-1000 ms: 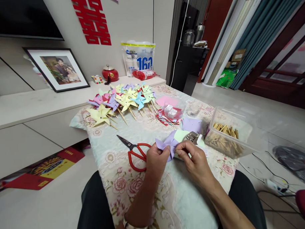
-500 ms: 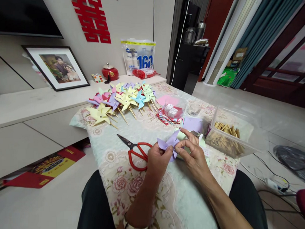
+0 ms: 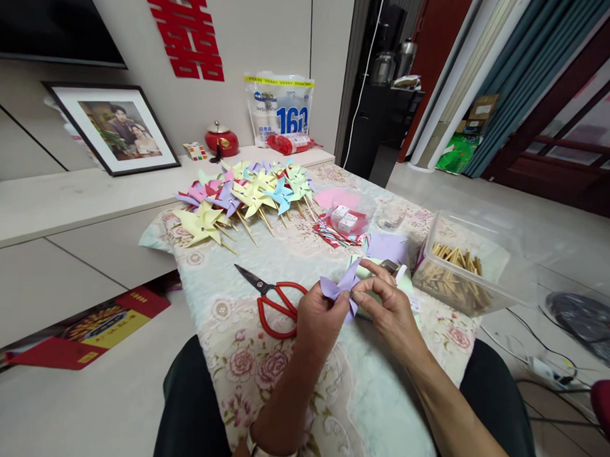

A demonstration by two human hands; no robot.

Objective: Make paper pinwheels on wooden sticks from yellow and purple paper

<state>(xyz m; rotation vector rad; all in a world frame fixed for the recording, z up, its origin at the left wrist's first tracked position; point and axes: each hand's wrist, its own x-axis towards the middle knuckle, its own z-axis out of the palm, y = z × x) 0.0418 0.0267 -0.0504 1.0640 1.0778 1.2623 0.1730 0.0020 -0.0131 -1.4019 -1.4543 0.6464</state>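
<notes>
Between my hands is a purple paper pinwheel (image 3: pixel 347 279) with its blades folded toward the middle. My left hand (image 3: pixel 318 316) grips it from the left, thumb pressed near the centre. On the other side my right hand (image 3: pixel 388 305) pinches at the centre with thumb and index finger; whether a small pin is in that pinch is hidden. Red-handled scissors (image 3: pixel 275 296) lie partly open beside my left hand. Under and behind my right hand are light green paper sheets (image 3: pixel 412 293) and a purple sheet (image 3: pixel 387 247).
Finished pinwheels on sticks (image 3: pixel 251 197) cover the table's far left. A clear plastic box (image 3: pixel 450 293) with short wooden sticks (image 3: pixel 456 260) stands at the right. Patterned paper strips (image 3: pixel 332 234) and a clear packet (image 3: pixel 347 217) lie mid-table on the floral tablecloth (image 3: pixel 270 370).
The hands and the purple pinwheel appear slightly further right in the view. My grip looks nearly the same, and the other things keep their places.
</notes>
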